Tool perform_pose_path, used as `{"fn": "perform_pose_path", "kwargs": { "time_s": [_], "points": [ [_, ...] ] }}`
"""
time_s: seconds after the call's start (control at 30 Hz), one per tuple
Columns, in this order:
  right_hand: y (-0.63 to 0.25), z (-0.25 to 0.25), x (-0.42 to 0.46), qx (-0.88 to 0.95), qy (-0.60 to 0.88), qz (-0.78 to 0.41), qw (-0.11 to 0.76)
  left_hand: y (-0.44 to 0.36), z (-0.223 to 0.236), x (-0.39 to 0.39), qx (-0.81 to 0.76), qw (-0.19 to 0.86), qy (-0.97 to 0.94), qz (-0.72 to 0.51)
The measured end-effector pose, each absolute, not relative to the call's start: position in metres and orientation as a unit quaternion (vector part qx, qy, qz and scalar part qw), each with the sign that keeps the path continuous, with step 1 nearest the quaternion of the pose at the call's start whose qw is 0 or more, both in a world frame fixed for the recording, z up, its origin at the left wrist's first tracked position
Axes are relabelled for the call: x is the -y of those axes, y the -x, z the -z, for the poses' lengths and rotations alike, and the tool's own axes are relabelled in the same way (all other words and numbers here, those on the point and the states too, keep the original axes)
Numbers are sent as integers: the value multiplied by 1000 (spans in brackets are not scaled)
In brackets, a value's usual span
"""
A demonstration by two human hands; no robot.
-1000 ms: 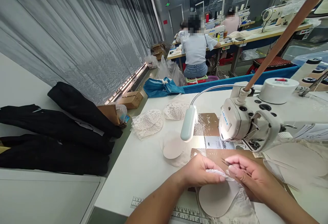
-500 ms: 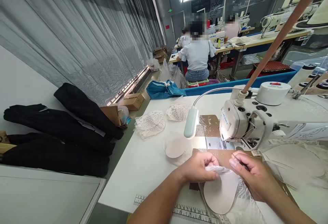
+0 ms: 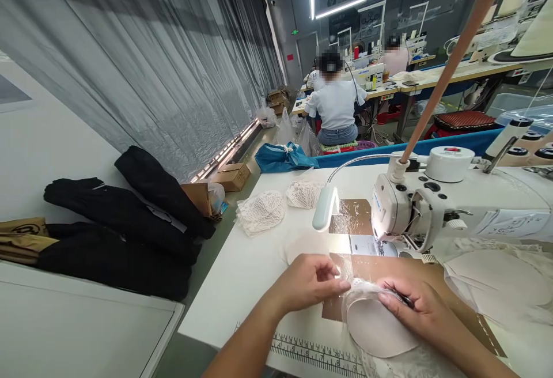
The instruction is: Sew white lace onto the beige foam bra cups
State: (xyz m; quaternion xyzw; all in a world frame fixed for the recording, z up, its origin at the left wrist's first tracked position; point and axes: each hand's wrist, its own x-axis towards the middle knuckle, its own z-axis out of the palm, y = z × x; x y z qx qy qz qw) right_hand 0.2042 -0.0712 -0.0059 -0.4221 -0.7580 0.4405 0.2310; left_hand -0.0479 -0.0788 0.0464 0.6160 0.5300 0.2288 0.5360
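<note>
Currently, well beyond the grip: blue bag (image 3: 285, 157) knotted, contents hidden. Right hand (image 3: 412, 303) pinches lace-edged cup piece (image 3: 380, 329); left hand (image 3: 305, 283) curled alongside, hold unclear.

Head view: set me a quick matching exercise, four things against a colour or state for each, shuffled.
Things:
1. Right hand
2. Oval pad beside that hand
3. Gooseneck lamp
4. Tied bundle

Colours and states:
A. Pale green, switched on
B. Blue
C. Gripping a dark tool
D. Beige

Pairs: 1-C; 2-D; 3-A; 4-B
</note>
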Motion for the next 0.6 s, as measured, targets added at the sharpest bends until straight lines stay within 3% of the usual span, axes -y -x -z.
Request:
{"fn": "perform_pose_path", "kwargs": {
  "time_s": [0.1, 0.2, 0.47, 0.6],
  "points": [
    [-205, 8, 73, 759, 411, -442, 243, 45, -31, 85, -499, 605, -588, -199],
    [-203, 8, 75, 765, 397, -444, 244, 26, -11, 87, -462, 669, -526, -248],
    [-204, 14, 71, 754, 445, -423, 235, 7, 2, 75, -467, 651, -492, -341],
    [-205, 19, 69, 745, 438, -447, 234, 8, -1, 72, -444, 686, -483, -315]
  ]
}}
